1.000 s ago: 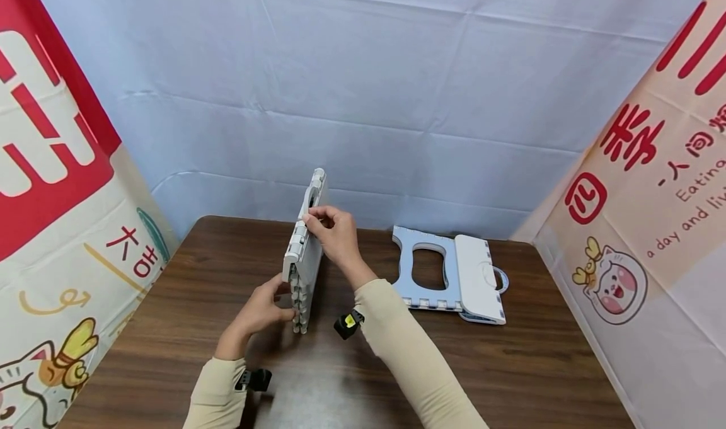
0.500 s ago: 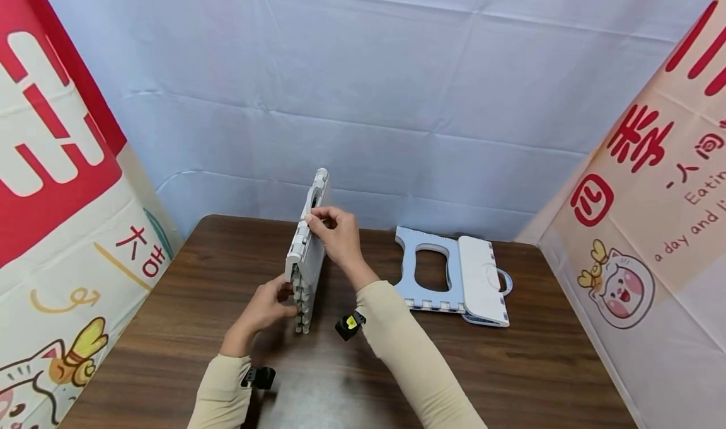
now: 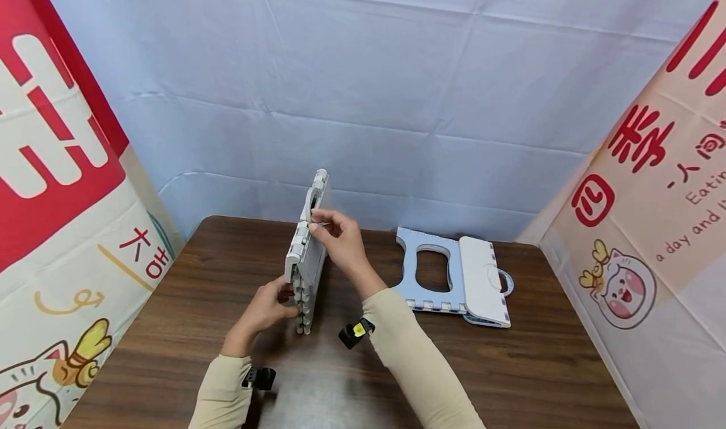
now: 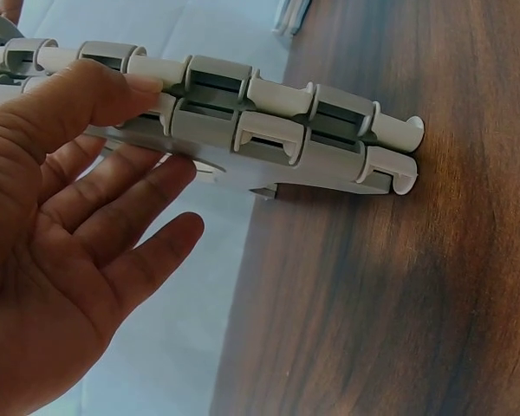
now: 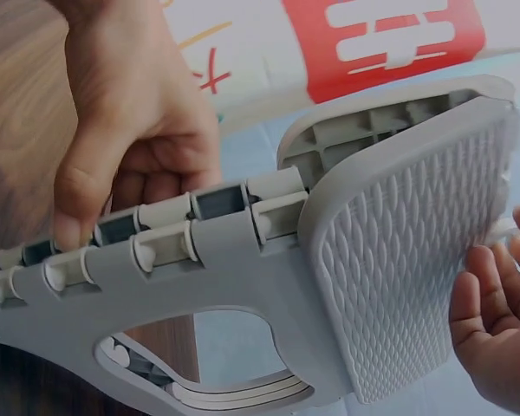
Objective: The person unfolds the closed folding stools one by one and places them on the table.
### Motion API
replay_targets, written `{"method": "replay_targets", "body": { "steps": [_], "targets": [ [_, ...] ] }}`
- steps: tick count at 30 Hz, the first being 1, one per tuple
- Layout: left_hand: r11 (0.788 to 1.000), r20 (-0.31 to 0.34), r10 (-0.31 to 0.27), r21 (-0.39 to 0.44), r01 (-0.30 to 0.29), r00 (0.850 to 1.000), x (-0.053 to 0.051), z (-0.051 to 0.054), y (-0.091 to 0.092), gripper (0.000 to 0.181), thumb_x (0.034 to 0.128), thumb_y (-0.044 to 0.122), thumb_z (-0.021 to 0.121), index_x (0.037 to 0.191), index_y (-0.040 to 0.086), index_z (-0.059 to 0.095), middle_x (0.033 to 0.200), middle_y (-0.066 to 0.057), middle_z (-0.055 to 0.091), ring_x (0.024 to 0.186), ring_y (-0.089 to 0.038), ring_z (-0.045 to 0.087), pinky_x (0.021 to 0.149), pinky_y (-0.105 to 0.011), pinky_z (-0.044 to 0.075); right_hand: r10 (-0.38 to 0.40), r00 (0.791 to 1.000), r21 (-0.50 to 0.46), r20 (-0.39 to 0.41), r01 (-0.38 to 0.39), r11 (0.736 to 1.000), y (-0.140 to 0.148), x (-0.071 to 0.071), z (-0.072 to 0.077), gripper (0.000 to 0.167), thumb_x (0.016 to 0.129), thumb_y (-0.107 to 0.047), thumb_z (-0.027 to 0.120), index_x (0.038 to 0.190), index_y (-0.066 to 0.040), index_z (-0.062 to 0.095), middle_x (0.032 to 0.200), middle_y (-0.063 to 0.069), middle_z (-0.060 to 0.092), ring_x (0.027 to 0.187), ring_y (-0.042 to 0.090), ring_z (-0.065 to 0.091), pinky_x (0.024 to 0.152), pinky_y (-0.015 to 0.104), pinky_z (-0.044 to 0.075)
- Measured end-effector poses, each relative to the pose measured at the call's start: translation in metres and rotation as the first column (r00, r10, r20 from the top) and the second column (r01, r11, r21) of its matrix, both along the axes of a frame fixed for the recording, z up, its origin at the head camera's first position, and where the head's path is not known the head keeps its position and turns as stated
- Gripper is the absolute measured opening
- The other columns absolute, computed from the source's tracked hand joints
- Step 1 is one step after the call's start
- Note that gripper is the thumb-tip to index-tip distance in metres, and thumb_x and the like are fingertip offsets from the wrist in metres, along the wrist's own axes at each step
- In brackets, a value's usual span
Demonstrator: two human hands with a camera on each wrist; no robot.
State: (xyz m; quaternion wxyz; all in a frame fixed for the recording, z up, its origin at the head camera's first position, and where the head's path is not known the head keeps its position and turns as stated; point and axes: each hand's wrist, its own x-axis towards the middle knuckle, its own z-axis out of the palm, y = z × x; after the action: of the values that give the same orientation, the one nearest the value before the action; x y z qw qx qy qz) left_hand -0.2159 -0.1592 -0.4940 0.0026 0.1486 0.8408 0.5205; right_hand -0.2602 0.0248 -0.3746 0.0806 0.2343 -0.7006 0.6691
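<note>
A folded grey-white step stool (image 3: pixel 311 262) stands on edge on the table, its handle side up. Along its near hinged edge, my left hand (image 3: pixel 263 306) grips it, thumb on one side and fingers on the other; the left wrist view shows the thumb pressed on the hinge knuckles (image 4: pixel 269 130). At the top edge my right hand (image 3: pixel 343 240) pinches the stool beside its handle (image 3: pixel 309 202), thumb and forefinger close together. In the right wrist view the textured top panel (image 5: pixel 407 234) is folded with a narrow gap between its halves.
A second folded step stool, light blue and white (image 3: pixel 476 278), lies flat at the back right of the brown wooden table (image 3: pixel 522 366). A pale cloth (image 3: pixel 363 101) hangs behind the table. Printed banners (image 3: pixel 669 227) stand along both sides.
My right hand has shifted slightly to the right and its wrist has turned a little at the stool's top edge. The left hand and the stool look almost unmoved.
</note>
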Motion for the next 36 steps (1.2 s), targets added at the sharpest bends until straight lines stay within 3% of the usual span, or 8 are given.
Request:
{"method": "replay_targets", "body": {
  "steps": [4, 8, 12, 16, 20, 21, 29, 36],
  "targets": [
    [1.000, 0.000, -0.009, 0.019, 0.009, 1.000, 0.000, -0.002, 0.001, 0.049, 0.0695, -0.006, 0.074, 0.115, 0.002, 0.058, 0.102, -0.014, 0.065, 0.098, -0.034, 0.060, 0.084, -0.048, 0.046, 0.095, 0.996, -0.037, -0.006, -0.095, 0.995, 0.008, 0.013, 0.005, 0.036, 0.089, 0.002, 0.058, 0.124, 0.011, 0.052, 0.119, 0.025, 0.054, 0.095, 0.037, 0.054, 0.073, 0.027, 0.045],
    [1.000, -0.016, -0.009, 0.019, 0.009, 1.000, -0.001, -0.002, 0.002, 0.047, 0.0687, -0.006, 0.074, 0.112, 0.002, 0.059, 0.102, -0.014, 0.065, 0.097, -0.034, 0.060, 0.085, -0.048, 0.046, 0.113, 0.993, 0.003, -0.040, -0.113, 0.994, 0.015, 0.025, 0.013, 0.039, 0.089, 0.005, 0.056, 0.125, 0.014, 0.047, 0.122, 0.030, 0.049, 0.099, 0.042, 0.051, 0.079, 0.036, 0.045],
    [1.000, -0.023, 0.010, 0.015, -0.009, 1.000, 0.002, -0.001, 0.003, 0.047, 0.0681, -0.006, 0.074, 0.112, 0.002, 0.059, 0.101, -0.013, 0.066, 0.097, -0.034, 0.061, 0.085, -0.047, 0.046, 0.150, 0.988, 0.033, -0.037, -0.149, 0.988, 0.020, 0.030, 0.011, 0.044, 0.088, 0.005, 0.055, 0.130, 0.014, 0.042, 0.126, 0.031, 0.046, 0.106, 0.046, 0.047, 0.083, 0.050, 0.041],
    [1.000, -0.023, 0.014, 0.023, -0.013, 1.000, 0.005, 0.004, 0.003, 0.045, 0.0686, -0.007, 0.074, 0.111, 0.001, 0.059, 0.100, -0.014, 0.066, 0.096, -0.034, 0.061, 0.085, -0.048, 0.046, 0.200, 0.980, 0.045, -0.017, -0.199, 0.979, 0.023, 0.033, 0.004, 0.051, 0.087, 0.005, 0.055, 0.134, 0.014, 0.037, 0.132, 0.031, 0.041, 0.115, 0.048, 0.041, 0.086, 0.056, 0.037],
    [0.999, -0.026, 0.011, 0.049, -0.010, 1.000, 0.006, 0.001, 0.002, 0.045, 0.0680, -0.009, 0.074, 0.109, -0.001, 0.060, 0.099, -0.017, 0.066, 0.095, -0.037, 0.060, 0.084, -0.051, 0.045, 0.195, 0.981, 0.091, -0.004, -0.194, 0.977, 0.023, 0.038, -0.003, 0.058, 0.086, 0.003, 0.058, 0.137, 0.011, 0.033, 0.136, 0.028, 0.037, 0.121, 0.044, 0.038, 0.090, 0.053, 0.037],
    [0.999, -0.033, 0.013, 0.048, -0.012, 0.999, 0.003, -0.005, 0.001, 0.045, 0.0677, -0.008, 0.075, 0.109, 0.000, 0.060, 0.099, -0.016, 0.066, 0.095, -0.036, 0.061, 0.084, -0.050, 0.046, 0.189, 0.982, 0.103, -0.004, -0.188, 0.977, 0.023, 0.040, -0.005, 0.059, 0.086, 0.003, 0.059, 0.138, 0.011, 0.032, 0.137, 0.027, 0.037, 0.122, 0.044, 0.038, 0.090, 0.053, 0.036],
    [0.999, -0.037, 0.026, 0.025, -0.025, 0.999, 0.004, -0.003, -0.001, 0.046, 0.0684, -0.005, 0.075, 0.112, 0.001, 0.061, 0.099, -0.012, 0.067, 0.094, -0.033, 0.062, 0.084, -0.048, 0.047, 0.170, 0.985, 0.123, 0.018, -0.171, 0.978, 0.025, 0.047, -0.016, 0.063, 0.083, 0.002, 0.062, 0.138, 0.011, 0.032, 0.135, 0.031, 0.037, 0.124, 0.041, 0.036, 0.092, 0.060, 0.032],
    [0.999, -0.047, 0.021, 0.033, -0.020, 0.999, 0.004, -0.003, -0.001, 0.046, 0.0686, -0.004, 0.074, 0.112, 0.001, 0.061, 0.099, -0.012, 0.067, 0.094, -0.033, 0.062, 0.083, -0.049, 0.047, 0.175, 0.982, 0.139, 0.076, -0.184, 0.973, 0.024, 0.051, -0.032, 0.066, 0.082, 0.000, 0.064, 0.139, 0.010, 0.031, 0.136, 0.029, 0.037, 0.123, 0.039, 0.037, 0.093, 0.058, 0.033]
  ]
}}
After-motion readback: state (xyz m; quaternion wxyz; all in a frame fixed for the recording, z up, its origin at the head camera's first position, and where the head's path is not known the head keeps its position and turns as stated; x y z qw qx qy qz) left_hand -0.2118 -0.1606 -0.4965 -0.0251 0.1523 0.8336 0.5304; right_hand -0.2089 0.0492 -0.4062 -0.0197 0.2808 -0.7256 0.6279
